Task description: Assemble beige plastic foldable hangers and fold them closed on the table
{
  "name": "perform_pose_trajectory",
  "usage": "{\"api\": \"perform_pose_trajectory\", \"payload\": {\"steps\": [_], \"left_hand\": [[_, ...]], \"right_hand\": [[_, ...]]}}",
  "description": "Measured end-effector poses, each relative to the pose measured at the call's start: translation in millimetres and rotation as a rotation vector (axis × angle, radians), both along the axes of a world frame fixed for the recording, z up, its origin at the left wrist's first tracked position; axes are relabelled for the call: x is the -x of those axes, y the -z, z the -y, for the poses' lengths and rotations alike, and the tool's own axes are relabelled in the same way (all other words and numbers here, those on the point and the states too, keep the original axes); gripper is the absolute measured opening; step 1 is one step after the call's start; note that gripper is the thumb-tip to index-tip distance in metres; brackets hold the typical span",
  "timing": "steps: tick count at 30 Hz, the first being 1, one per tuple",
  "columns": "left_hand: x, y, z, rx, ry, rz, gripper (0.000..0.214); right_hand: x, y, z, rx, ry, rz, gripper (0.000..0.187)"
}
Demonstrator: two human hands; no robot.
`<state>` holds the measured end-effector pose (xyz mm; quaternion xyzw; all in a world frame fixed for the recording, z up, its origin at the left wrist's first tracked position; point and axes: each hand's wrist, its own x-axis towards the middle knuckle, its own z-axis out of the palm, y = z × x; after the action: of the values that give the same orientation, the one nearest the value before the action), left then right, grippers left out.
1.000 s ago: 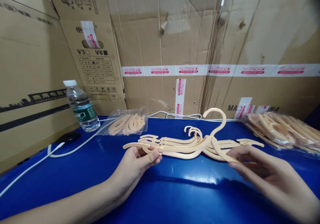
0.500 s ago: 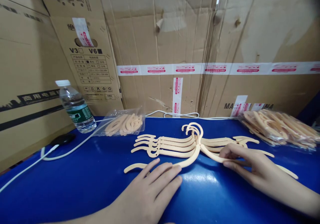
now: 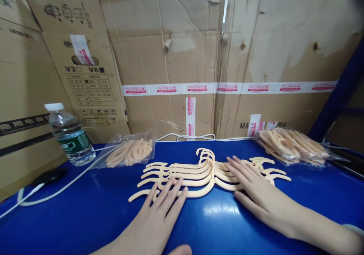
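Observation:
Several cream-coloured clothes hangers lie overlapped in a row on the blue table, their hooks bunched together at the middle. My left hand rests with fingers spread on the left arm of the nearest hanger, hiding part of it. My right hand lies flat over the right arms of the hangers, fingers stretched out and thumb apart. Neither hand grips anything. The fingers of the right hand cover much of the right arms.
On the left stand a water bottle and a black device with a white cable. A clear bag of cream parts lies beside them. Bagged hangers are stacked at the right. Cardboard boxes wall the back.
My right hand has let go of the nearest hanger's right arm and now lies flat on the row. That hanger sits closer against the others. The view has shifted to the right.

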<state>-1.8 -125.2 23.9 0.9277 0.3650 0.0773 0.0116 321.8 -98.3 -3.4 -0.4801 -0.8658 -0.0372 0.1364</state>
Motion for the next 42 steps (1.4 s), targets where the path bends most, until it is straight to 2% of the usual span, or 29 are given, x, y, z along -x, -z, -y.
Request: {"api": "perform_pose_trajectory", "payload": {"steps": [3, 6, 12, 15, 23, 27, 31, 34, 36, 38, 42], "left_hand": [[-2, 5.1, -6, 0.003, -0.006, 0.021, 0.075], [-4, 10.2, -15, -0.031, -0.077, 0.032, 0.073], [-5, 7.3, -51, 0.115, -0.037, -0.06, 0.074], [-6, 1.8, -65, 0.152, -0.07, -0.111, 0.078], [-9, -3.4, -76, 0.17, -0.102, -0.149, 0.081], [-9, -2.0, -78, 0.127, -0.1, -0.116, 0.081], [-6, 3.8, -70, 0.054, -0.099, -0.068, 0.077], [-2, 12.9, -53, 0.001, -0.037, -0.025, 0.071], [-1, 19.7, -42, -0.06, -0.05, 0.042, 0.066], [-1, 24.5, -33, -0.083, -0.057, 0.102, 0.062], [-2, 24.2, -29, -0.048, -0.076, 0.161, 0.058]], "right_hand": [[2, 1.0, -4, 0.102, 0.037, 0.122, 0.064], [4, -2.8, -16, 0.138, 0.046, 0.164, 0.064], [5, -5.3, -53, 0.098, 0.058, 0.17, 0.062], [6, -4.3, -68, 0.084, 0.063, 0.181, 0.062], [8, -1.3, -86, 0.039, 0.062, 0.192, 0.061], [9, -2.0, -82, -0.018, 0.083, 0.184, 0.058], [10, -6.4, -66, -0.111, 0.097, 0.181, 0.054], [7, -10.2, -48, -0.2, 0.012, 0.195, 0.05], [4, -12.4, -36, -0.251, -0.071, 0.194, 0.047], [1, -14.5, -28, -0.24, -0.134, 0.182, 0.042], [-5, -18.1, -23, -0.108, -0.188, 0.071, 0.037]]}}
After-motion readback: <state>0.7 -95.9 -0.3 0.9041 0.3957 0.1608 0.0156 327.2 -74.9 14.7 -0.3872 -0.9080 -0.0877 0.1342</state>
